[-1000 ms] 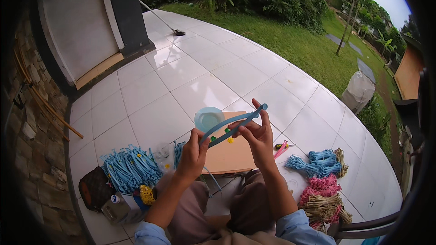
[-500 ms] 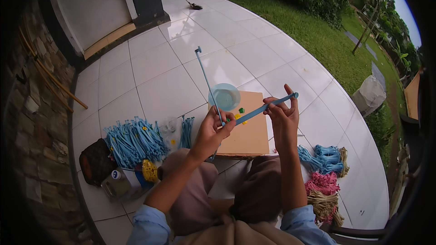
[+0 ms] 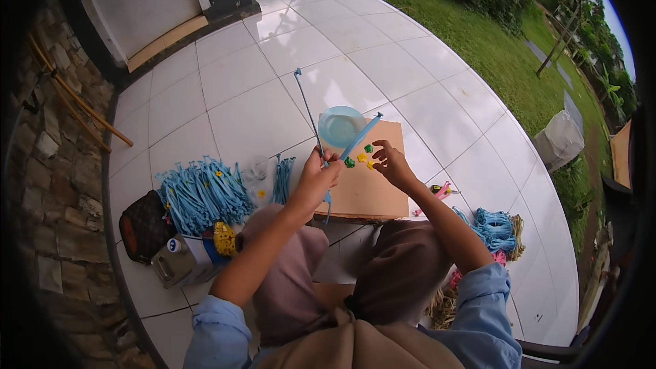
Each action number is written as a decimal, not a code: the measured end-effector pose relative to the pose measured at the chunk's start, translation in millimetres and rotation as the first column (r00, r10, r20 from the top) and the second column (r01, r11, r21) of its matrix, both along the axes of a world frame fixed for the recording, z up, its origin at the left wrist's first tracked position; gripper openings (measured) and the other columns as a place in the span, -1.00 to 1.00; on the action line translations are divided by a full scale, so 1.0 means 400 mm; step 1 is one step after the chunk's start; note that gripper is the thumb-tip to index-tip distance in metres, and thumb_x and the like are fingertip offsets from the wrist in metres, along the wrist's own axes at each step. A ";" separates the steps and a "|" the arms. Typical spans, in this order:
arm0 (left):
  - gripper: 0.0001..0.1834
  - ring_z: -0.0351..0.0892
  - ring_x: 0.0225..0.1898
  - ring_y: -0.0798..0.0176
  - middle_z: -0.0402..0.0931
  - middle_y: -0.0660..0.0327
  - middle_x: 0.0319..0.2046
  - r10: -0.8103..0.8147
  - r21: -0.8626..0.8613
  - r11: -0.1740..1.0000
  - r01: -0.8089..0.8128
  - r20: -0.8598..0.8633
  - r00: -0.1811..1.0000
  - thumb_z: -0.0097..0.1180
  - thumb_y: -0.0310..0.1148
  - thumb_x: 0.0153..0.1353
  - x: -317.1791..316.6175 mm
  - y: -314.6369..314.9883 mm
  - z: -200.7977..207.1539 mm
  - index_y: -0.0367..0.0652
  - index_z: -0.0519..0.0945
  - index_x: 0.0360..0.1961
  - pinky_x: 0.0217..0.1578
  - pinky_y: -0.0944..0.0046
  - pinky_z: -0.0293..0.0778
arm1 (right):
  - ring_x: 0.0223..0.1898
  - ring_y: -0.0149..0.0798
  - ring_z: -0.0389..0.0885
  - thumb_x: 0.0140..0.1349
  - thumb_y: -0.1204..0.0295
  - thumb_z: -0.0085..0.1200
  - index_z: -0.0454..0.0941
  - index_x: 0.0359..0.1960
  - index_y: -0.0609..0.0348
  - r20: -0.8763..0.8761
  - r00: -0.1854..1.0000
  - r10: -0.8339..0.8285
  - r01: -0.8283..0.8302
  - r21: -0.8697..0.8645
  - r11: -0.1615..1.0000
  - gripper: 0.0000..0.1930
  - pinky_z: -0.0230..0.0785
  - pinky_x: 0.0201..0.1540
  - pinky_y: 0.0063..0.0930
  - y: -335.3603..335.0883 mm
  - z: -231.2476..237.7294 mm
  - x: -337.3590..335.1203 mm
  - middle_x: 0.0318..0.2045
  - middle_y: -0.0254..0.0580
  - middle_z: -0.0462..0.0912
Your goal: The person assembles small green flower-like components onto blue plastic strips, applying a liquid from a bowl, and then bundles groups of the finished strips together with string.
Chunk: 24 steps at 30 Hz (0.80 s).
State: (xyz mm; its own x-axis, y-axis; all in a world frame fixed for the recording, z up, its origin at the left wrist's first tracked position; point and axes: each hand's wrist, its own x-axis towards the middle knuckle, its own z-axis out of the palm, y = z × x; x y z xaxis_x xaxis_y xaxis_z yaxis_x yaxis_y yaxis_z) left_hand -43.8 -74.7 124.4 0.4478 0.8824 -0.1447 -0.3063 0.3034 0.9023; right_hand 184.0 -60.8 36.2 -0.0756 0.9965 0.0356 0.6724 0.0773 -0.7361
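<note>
My left hand [image 3: 320,176] is closed on a blue strap [image 3: 359,138] with small knobbed ends. One narrow length rises to the upper left, a wider one slants to the upper right, and a tail hangs below the hand. My right hand [image 3: 395,165] is over the cardboard board [image 3: 369,195], fingers curved and apart, thumb beside a yellow flower-shaped piece [image 3: 371,165]. Another yellow piece [image 3: 362,158] and two green ones [image 3: 369,149] lie close by. Behind them stands a light-blue bowl [image 3: 342,127], partly crossed by the strap.
On the left lie a heap of blue straps [image 3: 205,195], a clear plastic bag [image 3: 255,178], a dark bag [image 3: 148,234] and a grey container [image 3: 179,264]. To the right are blue bundles [image 3: 493,231] and pink pieces [image 3: 444,190]. A stone wall [image 3: 61,246] borders the left.
My right hand has let go of the strap's far end and come down over the board near the yellow pieces. The left hand still holds the strap, whose wide length now points more steeply upward.
</note>
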 end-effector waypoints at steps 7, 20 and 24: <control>-0.78 0.11 -0.60 0.59 0.19 0.34 -0.43 0.009 0.019 1.000 -0.008 -0.065 0.998 -0.08 -0.53 0.16 0.003 -0.001 -0.001 -0.04 0.13 -0.40 -0.60 0.55 0.11 | -0.10 0.07 0.35 -0.11 0.62 0.13 0.15 0.04 0.18 0.221 0.974 0.059 -0.082 0.098 0.992 -0.39 0.26 -0.04 -0.17 0.015 -0.068 -0.013 -0.16 0.05 0.44; -0.75 0.14 -0.60 0.55 0.20 0.38 -0.54 0.046 0.106 0.994 -0.028 -0.168 0.985 0.04 -0.38 0.16 -0.004 0.004 -0.007 -0.04 0.17 -0.43 -0.58 0.51 0.12 | -0.26 -0.11 0.46 -0.09 0.70 0.10 0.09 0.13 0.17 -0.042 0.997 0.071 -0.064 0.162 0.985 -0.31 0.36 -0.15 -0.31 0.009 0.060 -0.052 -0.35 -0.07 0.46; -0.68 0.17 -0.58 0.58 0.25 0.41 -0.57 0.159 0.318 0.948 -0.020 -0.417 0.895 0.12 -0.28 0.14 -0.003 0.005 -0.001 -0.01 0.17 -0.46 -0.57 0.53 0.12 | -0.32 -0.21 0.48 -0.11 0.72 0.14 0.06 0.18 0.15 -0.104 0.983 0.148 -0.096 0.393 0.914 -0.24 0.39 -0.22 -0.42 -0.082 0.248 -0.130 -0.39 -0.15 0.45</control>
